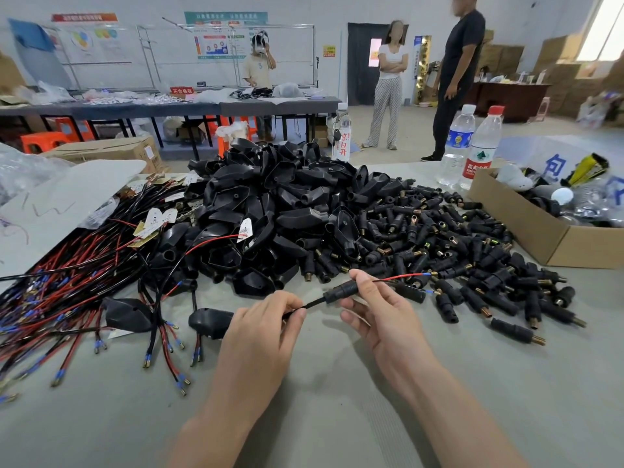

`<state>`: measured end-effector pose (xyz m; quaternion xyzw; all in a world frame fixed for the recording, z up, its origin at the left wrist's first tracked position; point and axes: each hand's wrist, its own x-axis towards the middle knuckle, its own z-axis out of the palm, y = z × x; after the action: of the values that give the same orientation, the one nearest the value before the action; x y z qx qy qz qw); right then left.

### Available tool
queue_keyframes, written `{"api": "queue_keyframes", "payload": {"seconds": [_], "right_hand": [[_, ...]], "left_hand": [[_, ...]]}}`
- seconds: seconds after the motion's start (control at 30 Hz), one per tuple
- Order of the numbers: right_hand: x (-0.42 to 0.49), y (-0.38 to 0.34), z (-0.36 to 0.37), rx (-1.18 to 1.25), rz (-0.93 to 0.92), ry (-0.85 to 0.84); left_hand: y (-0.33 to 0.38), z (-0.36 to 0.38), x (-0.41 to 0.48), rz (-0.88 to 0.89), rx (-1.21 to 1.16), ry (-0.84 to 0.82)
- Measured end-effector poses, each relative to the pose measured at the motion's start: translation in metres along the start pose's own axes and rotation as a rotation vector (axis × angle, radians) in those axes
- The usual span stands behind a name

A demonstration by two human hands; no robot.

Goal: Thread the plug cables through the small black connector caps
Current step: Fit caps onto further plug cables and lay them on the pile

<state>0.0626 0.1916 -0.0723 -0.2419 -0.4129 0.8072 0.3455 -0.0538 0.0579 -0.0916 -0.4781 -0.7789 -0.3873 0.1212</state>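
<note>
My right hand (378, 309) pinches a small black connector cap (339, 292) above the grey table. A black cable (309, 304) enters the cap from the left, and my left hand (266, 336) pinches that cable just beside the cap. Thin red and black wires (401, 277) with blue tips stick out of the cap's right end. A heap of small black caps (449, 251) with brass ends lies to the right. Red and black cables (60, 292) are spread at the left.
A tall pile of larger black plug housings (270, 204) fills the table's middle back. An open cardboard box (540, 231) stands at the right, two water bottles (472, 146) behind it. Three people stand in the room beyond the table.
</note>
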Motion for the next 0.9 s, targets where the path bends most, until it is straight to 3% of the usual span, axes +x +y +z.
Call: {"api": "queue_keyframes", "payload": {"seconds": [0.63, 0.9], "right_hand": [[-0.0014, -0.0021, -0.0001, -0.023, 0.011, -0.044], [-0.0014, -0.0008, -0.0006, -0.109, -0.118, 0.04]], "left_hand": [[0.0067, -0.0054, 0.0, 0.024, -0.073, 0.039], [0.0106, -0.0039, -0.0015, -0.004, -0.068, -0.001]]}}
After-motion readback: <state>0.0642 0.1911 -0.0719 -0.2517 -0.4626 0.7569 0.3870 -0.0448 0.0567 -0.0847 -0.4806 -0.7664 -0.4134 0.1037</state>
